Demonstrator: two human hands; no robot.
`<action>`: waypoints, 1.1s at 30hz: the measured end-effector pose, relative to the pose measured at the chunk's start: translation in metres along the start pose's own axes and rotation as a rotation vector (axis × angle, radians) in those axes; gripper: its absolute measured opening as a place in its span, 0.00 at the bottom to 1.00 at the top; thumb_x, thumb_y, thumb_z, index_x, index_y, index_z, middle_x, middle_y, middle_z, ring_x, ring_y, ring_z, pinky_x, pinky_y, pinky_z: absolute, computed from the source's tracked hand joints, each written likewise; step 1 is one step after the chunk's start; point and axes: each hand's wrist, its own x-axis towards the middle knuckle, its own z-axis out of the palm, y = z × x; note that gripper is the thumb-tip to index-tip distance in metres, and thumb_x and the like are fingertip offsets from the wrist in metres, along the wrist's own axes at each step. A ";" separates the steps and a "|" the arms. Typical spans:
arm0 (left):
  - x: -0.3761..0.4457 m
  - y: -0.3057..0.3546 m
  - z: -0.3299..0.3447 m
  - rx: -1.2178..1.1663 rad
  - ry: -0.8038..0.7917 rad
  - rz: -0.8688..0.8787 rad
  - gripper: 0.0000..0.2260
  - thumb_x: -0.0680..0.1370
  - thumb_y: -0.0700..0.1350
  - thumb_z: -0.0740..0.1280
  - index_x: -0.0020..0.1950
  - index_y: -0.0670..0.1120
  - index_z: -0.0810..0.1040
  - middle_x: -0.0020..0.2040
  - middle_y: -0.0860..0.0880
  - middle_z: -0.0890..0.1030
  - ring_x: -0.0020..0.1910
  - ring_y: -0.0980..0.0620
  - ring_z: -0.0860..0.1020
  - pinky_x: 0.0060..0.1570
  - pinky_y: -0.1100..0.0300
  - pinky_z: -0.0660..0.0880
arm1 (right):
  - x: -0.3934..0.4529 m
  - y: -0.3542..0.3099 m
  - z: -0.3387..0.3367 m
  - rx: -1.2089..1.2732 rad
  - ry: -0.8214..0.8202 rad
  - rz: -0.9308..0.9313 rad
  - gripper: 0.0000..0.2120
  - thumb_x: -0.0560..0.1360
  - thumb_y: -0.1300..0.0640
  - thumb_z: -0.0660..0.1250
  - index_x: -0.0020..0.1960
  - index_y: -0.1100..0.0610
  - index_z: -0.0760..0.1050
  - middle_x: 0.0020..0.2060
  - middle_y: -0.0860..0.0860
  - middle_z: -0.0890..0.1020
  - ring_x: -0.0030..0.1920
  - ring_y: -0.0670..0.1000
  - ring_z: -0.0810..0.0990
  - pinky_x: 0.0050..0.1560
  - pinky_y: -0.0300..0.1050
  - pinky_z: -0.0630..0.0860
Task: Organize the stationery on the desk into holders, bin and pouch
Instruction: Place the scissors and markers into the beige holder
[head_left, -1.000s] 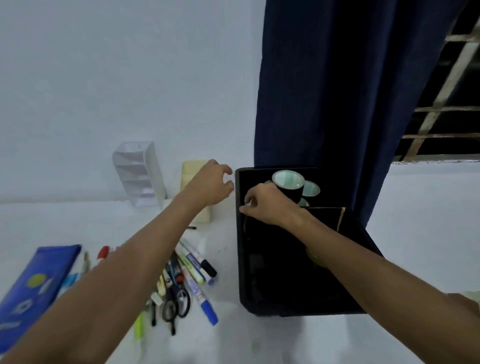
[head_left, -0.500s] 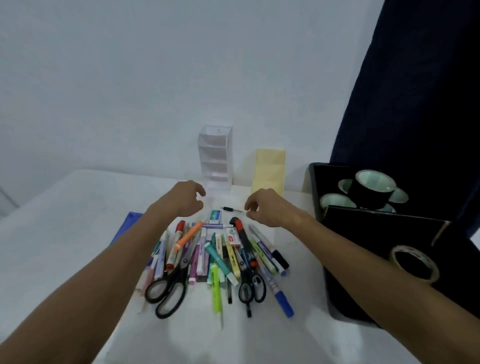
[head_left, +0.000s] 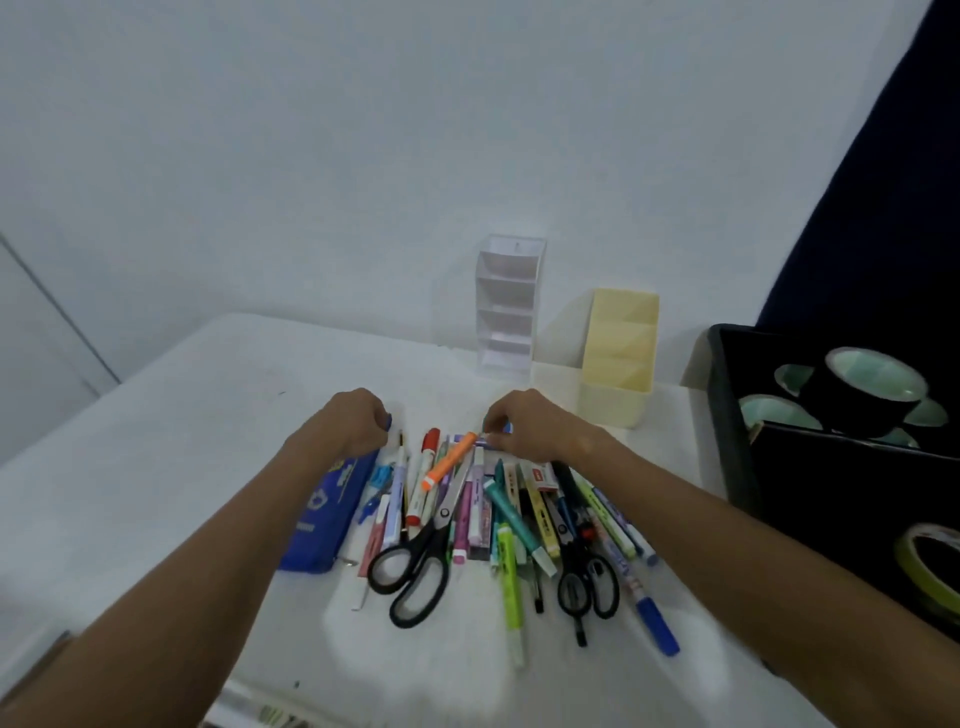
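Note:
A pile of pens, markers and highlighters (head_left: 498, 509) lies on the white desk, with two black-handled scissors (head_left: 415, 571) among them. To the pile's left lies a blue pouch (head_left: 322, 519). My left hand (head_left: 358, 421) is curled over the pouch's far end, where a blue corner shows at the fingertips. At the pile's far edge, my right hand (head_left: 535, 426) pinches a small blue-and-white eraser (head_left: 505, 429), next to an orange marker (head_left: 449, 460). A clear tiered holder (head_left: 509, 306) and a yellow holder (head_left: 618, 358) stand against the wall.
A black bin (head_left: 724, 415) stands at the right with several tape rolls (head_left: 872, 389) inside and a yellow tape roll (head_left: 930, 571) on its near part. A dark blue curtain (head_left: 883, 208) hangs behind it. The desk's left edge slopes away at the far left.
Both hands left the black bin and came left to the far edge of the stationery pile. The left now sits on the pouch's end, the right on the eraser. The view swung left.

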 end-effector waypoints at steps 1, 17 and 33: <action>-0.002 -0.004 0.000 -0.006 -0.005 -0.009 0.12 0.75 0.43 0.67 0.57 0.42 0.81 0.58 0.43 0.80 0.54 0.46 0.77 0.46 0.62 0.70 | 0.004 -0.002 0.002 -0.012 -0.008 -0.010 0.12 0.76 0.55 0.68 0.57 0.59 0.80 0.53 0.54 0.82 0.54 0.52 0.79 0.53 0.41 0.73; -0.004 0.011 0.024 -0.226 -0.105 0.119 0.10 0.76 0.47 0.69 0.54 0.43 0.80 0.40 0.47 0.82 0.34 0.52 0.80 0.38 0.61 0.77 | 0.026 0.005 0.018 -0.114 -0.149 -0.121 0.14 0.76 0.61 0.65 0.60 0.53 0.78 0.59 0.53 0.79 0.58 0.53 0.76 0.58 0.47 0.74; -0.137 0.006 0.061 -0.160 -0.065 0.001 0.24 0.72 0.61 0.69 0.63 0.52 0.72 0.53 0.51 0.74 0.47 0.53 0.74 0.42 0.61 0.69 | -0.075 0.003 -0.008 -0.293 -0.417 -0.068 0.17 0.72 0.42 0.69 0.46 0.56 0.78 0.40 0.50 0.79 0.38 0.49 0.77 0.39 0.43 0.76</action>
